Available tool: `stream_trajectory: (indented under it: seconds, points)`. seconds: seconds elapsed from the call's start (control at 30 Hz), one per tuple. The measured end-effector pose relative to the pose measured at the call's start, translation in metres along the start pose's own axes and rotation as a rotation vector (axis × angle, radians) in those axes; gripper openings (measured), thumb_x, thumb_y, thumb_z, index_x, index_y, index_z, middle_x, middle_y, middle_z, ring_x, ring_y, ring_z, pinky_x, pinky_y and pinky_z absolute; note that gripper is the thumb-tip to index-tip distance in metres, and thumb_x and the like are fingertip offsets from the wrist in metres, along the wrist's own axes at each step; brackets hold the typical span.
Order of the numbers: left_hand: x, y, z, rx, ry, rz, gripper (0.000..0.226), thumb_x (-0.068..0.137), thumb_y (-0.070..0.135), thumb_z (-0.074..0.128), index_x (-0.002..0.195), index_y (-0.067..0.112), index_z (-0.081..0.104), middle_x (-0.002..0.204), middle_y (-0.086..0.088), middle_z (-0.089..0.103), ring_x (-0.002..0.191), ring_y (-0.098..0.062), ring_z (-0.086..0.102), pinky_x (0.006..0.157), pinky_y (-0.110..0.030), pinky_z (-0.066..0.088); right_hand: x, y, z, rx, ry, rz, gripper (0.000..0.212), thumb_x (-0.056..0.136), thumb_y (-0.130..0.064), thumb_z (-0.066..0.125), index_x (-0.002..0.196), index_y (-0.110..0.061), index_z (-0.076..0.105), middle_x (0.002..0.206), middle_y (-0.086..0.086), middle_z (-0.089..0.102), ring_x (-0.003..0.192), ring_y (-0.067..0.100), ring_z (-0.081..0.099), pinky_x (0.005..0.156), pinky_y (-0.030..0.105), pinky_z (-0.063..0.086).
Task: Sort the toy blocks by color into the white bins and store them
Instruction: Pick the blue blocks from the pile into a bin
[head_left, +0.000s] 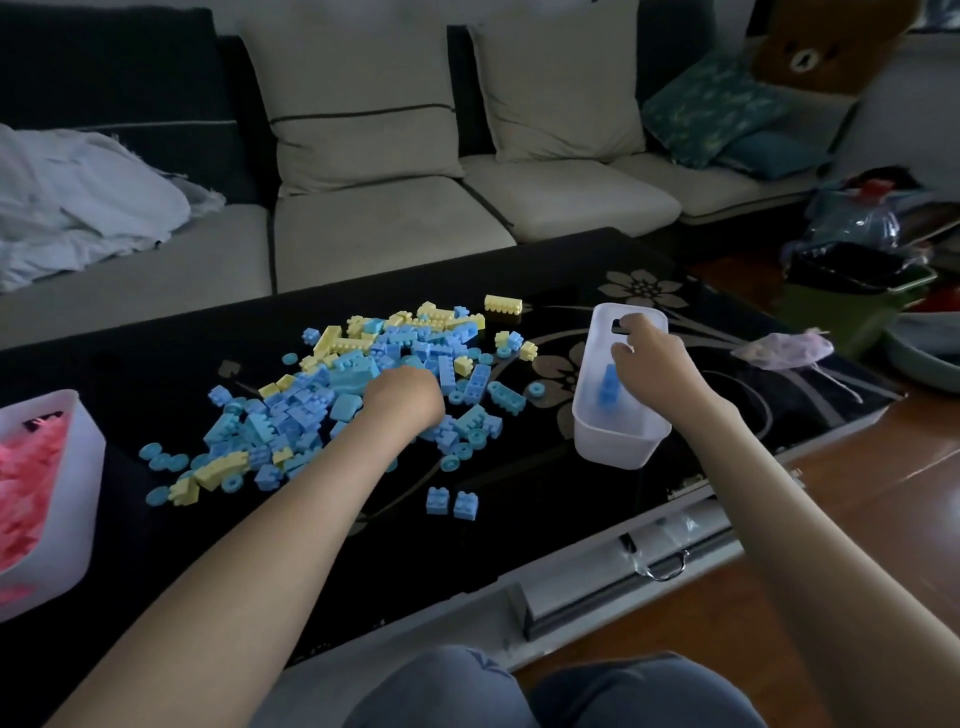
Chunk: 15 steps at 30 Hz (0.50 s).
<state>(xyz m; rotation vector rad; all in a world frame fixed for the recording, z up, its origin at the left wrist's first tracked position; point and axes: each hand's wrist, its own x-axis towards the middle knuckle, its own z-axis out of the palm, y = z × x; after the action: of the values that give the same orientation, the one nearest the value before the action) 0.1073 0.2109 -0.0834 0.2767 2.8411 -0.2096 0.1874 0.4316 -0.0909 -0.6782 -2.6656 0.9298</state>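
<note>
- The left hand (402, 397) lies knuckles-up on the mixed pile (332, 384) of blue and yellow blocks in the middle of the tabletop (519, 519). Its fingers are curled down into the blocks and hidden, so I cannot tell whether they hold any.
- The right hand (652, 358) hangs over the right bin (613, 447), fingers bent downward above the opening. I cannot tell whether a block is in them (the back of the hand covers the palm).
- The right bin stands near the pile's right edge, and a few blue blocks (608, 389) lie on its floor. I judge it is placed there so that one hand can feed it with a short reach while the other gathers.
- The left bin (88, 467) stands at the left edge of the tabletop, well apart from the pile, and holds pink blocks (26, 478). I judge that colour finished, since no pink shows in the pile.
- Step in hand, as I judge it: blue into the right bin. Most of the blue remains on the tabletop. The yellow, including one long yellow block (503, 304) at the far side, has no bin in view.
</note>
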Motion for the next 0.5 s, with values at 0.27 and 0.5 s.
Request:
stream_trajectory:
  seconds: [0.27,0.5]
  points:
    - [0.004,-0.013,0.007,0.025,-0.102,0.054,0.01,0.089,0.0,0.05,0.086,0.009,0.05,0.071,-0.003,0.041,0.054,-0.014,0.04,0.046,-0.022,0.034,-0.006,-0.014,0.013,0.168,-0.053,-0.118,0.03,0.097,-0.009,0.034,0.12,-0.009,0.052,0.091,0.02,0.065,0.085,0.035,0.063,0.073,0.04,0.051]
    - [0.009,-0.033,0.023,-0.178,0.023,0.069,0.02,0.089,-0.005,0.044,0.091,0.014,0.04,0.07,-0.004,0.045,0.052,-0.016,0.041,0.044,-0.024,0.031,-0.023,-0.05,0.045,-0.061,-0.1,-0.394,0.03,0.096,-0.015,0.039,0.124,-0.013,0.05,0.106,0.006,0.059,0.079,0.016,0.059,0.065,0.029,0.05]
